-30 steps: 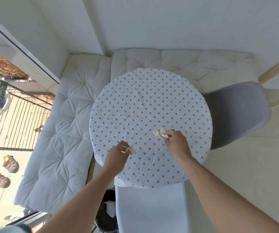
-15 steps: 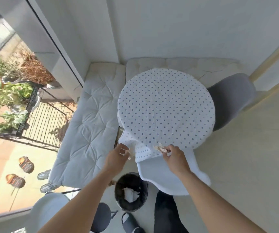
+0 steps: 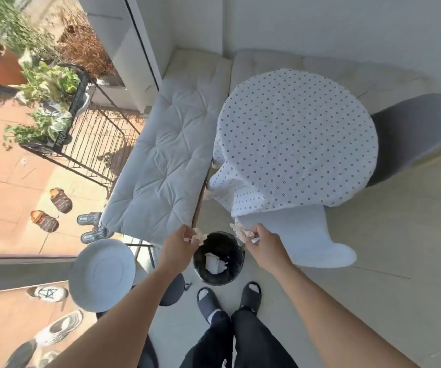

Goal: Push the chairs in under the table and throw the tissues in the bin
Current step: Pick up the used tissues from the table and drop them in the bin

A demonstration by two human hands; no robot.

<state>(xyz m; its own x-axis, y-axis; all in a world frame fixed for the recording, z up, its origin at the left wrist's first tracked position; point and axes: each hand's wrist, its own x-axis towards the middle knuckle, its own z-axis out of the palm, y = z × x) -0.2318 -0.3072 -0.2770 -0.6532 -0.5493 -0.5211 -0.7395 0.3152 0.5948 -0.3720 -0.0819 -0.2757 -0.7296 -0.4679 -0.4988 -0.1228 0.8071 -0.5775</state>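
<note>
A black bin with white paper inside stands on the floor just ahead of my feet. My left hand pinches a crumpled tissue at the bin's left rim. My right hand grips another crumpled tissue over the bin's right rim. The round table wears a dotted cloth. A white chair sits tucked under its near edge, and a grey chair is pushed against its right side.
A cushioned white bench runs along the table's left and behind it. A small round white side table stands left of my left arm. Several shoes and a black wire plant rack lie beyond the glass door.
I have stepped back from the table. Both hands carried their tissues off the tabletop and down to the bin, which has come fully into view between them.
</note>
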